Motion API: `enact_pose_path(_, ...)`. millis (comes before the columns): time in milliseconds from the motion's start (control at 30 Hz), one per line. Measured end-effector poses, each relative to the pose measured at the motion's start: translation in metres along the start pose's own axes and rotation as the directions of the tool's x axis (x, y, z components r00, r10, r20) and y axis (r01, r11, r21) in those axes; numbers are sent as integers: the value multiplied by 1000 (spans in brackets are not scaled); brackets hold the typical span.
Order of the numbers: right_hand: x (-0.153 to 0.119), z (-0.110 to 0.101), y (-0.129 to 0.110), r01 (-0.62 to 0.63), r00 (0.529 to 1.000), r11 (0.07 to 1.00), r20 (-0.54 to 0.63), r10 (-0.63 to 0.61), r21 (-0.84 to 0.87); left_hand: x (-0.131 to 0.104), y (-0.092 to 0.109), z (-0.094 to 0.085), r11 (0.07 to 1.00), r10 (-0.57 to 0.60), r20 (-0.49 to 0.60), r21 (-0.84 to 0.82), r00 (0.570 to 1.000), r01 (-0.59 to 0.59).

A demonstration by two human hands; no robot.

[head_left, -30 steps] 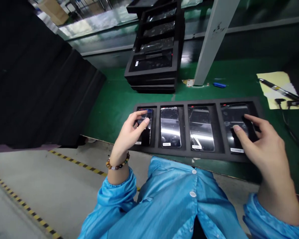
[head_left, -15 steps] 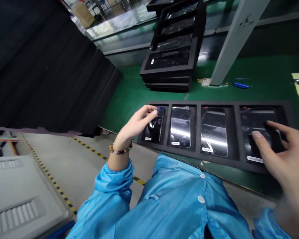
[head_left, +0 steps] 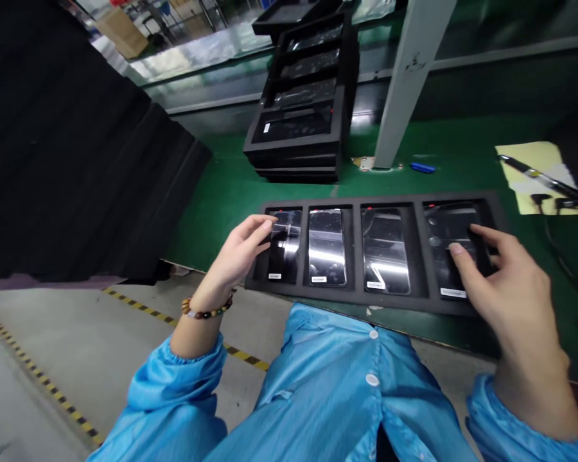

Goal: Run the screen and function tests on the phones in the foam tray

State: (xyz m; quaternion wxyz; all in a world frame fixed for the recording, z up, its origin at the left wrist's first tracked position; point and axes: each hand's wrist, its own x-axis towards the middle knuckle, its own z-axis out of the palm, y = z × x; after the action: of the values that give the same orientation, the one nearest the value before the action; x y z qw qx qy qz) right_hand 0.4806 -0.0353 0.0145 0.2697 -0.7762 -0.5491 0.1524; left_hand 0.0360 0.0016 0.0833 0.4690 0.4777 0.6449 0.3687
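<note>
Left hand [head_left: 236, 253] is narrow beside glossy phone [head_left: 286, 250], hold unclear; right hand [head_left: 513, 292] curves wide over matte tray [head_left: 357, 250].

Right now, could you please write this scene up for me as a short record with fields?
Left hand: at the upper left of the leftmost device; grip unclear
Right hand: thumb and index finger apart over the rightmost device; contact unclear
Tray: black, four compartments, one glossy, white-labelled device in each
Behind tray: tray stack, blue object
Far right: pen on yellow paper
Surface: green table
Left wrist: beaded bracelet
</note>
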Motion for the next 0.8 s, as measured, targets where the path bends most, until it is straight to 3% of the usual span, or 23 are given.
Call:
enact_pose_path(133, -13, -4, -6, -19, 1000, 1000, 19, 19, 17, 3, -2, -6, 992, -35, -67, -120, 997, 27)
enact_pose_path(200, -18, -12, -9, 65, 998, 998, -23, -65, -1, 3, -5, -8, 993, -15, -96, -116, 995, 4)
enact_pose_path(300, 0, -32, -7, 217, 964, 975, -145, -221, -45, 5, -14, -11, 991, 128, -135, 48, 983, -122)
enact_pose_path(367, 35, -44, -4, 224, 954, 966, -175, -244, -127, 12, -23, -12, 948, 271, -153, 217, 950, -235)
enact_pose_path(467, 103, -51, 0, 84, 988, 915, -85, -127, -394, 25, -39, -7, 851, 427, -154, 403, 891, -337)
enact_pose_path(567, 150, -55, 3, 25, 998, 881, -42, -52, -473, 32, -52, -1, 744, 517, -118, 551, 848, -378)
enact_pose_path(700, 149, -79, 18, -64, 990, 846, -139, -12, -529, 28, -57, 4, 666, 573, -57, 614, 817, -424)
enact_pose_path(800, 136, -99, 33, -223, 975, 774, -156, 161, -593, 26, -54, 6, 677, 565, -64, 605, 822, -419)
